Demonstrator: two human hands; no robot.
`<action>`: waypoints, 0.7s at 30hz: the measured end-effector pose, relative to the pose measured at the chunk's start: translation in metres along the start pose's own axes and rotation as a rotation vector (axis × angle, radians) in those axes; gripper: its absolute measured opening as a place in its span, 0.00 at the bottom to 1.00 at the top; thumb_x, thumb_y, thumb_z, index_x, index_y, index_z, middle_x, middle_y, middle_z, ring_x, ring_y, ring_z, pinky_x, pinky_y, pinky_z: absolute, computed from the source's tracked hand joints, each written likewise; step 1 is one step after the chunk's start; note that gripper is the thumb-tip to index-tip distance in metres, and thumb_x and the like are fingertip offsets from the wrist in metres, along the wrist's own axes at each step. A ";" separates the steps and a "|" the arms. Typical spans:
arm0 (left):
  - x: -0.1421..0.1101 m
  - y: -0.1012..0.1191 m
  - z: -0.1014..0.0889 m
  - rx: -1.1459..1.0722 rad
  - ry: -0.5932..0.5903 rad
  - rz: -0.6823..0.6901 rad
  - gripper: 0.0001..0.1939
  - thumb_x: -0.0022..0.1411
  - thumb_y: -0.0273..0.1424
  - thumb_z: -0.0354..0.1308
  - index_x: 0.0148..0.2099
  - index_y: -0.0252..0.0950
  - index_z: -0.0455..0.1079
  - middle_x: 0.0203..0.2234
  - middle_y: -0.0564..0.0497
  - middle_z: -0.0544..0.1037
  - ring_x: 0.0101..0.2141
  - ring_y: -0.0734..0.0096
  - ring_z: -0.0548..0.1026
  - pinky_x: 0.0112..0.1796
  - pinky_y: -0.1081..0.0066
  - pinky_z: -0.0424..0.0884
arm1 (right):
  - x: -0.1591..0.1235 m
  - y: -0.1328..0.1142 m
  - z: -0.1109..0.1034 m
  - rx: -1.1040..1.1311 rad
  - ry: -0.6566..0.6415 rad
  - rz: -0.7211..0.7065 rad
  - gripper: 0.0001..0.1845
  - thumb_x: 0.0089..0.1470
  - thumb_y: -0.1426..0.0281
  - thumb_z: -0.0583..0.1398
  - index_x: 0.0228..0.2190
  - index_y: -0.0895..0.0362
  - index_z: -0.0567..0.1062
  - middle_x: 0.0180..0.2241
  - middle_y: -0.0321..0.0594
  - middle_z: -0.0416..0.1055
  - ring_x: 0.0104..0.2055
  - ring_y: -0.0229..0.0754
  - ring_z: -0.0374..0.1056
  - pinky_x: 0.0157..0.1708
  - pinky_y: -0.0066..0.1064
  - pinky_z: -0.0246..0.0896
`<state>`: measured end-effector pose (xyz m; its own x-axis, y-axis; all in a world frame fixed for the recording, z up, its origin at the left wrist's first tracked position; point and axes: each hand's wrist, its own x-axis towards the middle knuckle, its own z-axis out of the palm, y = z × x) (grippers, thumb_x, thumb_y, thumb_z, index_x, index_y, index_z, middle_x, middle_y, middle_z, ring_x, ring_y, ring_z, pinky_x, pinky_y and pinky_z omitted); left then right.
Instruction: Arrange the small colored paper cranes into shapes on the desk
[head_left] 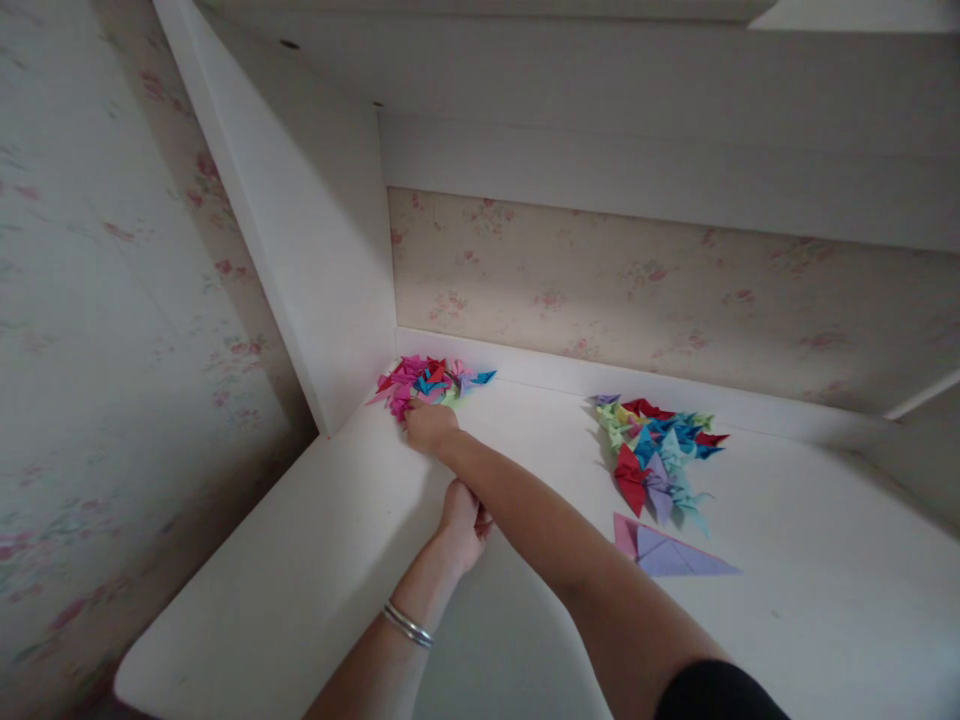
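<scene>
My right hand point(432, 426) stretches across to the far left of the white desk, at the front edge of a pile of folded paper cranes point(428, 372), mostly pink, red and blue. Its fingers are closed on a magenta paper crane point(398, 405), partly covered by the hand. Just under my right forearm is my left hand point(463, 522), with a silver bracelet on the wrist. Its fingers are curled in, and whatever they hold, if anything, is hidden.
A second heap of paper cranes point(660, 450) lies at the back right. In front of it are flat folded sheets point(679, 553), purple and pink. A white upright panel point(330, 250) bounds the desk at left, and a shelf point(600, 80) hangs overhead.
</scene>
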<state>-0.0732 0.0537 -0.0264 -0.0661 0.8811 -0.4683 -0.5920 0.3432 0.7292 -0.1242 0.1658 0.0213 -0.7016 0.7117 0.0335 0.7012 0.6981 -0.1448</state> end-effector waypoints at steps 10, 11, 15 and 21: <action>-0.013 0.006 0.007 0.084 -0.171 0.026 0.08 0.45 0.28 0.52 0.21 0.38 0.54 0.10 0.63 0.50 0.11 0.85 0.44 0.16 0.76 0.35 | -0.052 0.013 -0.027 0.099 0.266 0.136 0.18 0.63 0.68 0.47 0.43 0.52 0.76 0.47 0.38 0.74 0.49 0.41 0.69 0.47 0.31 0.62; -0.013 0.006 0.008 0.090 -0.181 0.031 0.08 0.46 0.28 0.52 0.22 0.38 0.54 0.11 0.63 0.50 0.11 0.86 0.44 0.16 0.76 0.36 | -0.062 0.019 -0.029 0.154 0.312 0.159 0.18 0.63 0.67 0.48 0.43 0.52 0.76 0.47 0.36 0.74 0.49 0.40 0.69 0.48 0.30 0.61; -0.013 0.008 0.009 0.085 -0.215 0.048 0.12 0.51 0.34 0.56 0.26 0.38 0.54 0.15 0.64 0.53 0.11 0.87 0.45 0.15 0.78 0.38 | -0.114 0.043 -0.031 0.583 0.520 0.355 0.15 0.59 0.63 0.54 0.38 0.52 0.79 0.41 0.34 0.77 0.39 0.38 0.72 0.42 0.27 0.64; -0.025 0.009 0.013 0.289 -0.213 0.223 0.19 0.55 0.46 0.59 0.43 0.41 0.63 0.30 0.59 0.66 0.16 0.88 0.60 0.14 0.82 0.46 | -0.201 0.055 -0.024 1.024 0.649 0.630 0.16 0.51 0.59 0.57 0.35 0.56 0.79 0.29 0.36 0.76 0.17 0.33 0.61 0.18 0.25 0.55</action>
<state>-0.0661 0.0391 -0.0019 0.0189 0.9813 -0.1918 -0.3304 0.1872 0.9251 0.0585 0.0629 0.0303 0.0830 0.9913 0.1023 0.2710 0.0763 -0.9595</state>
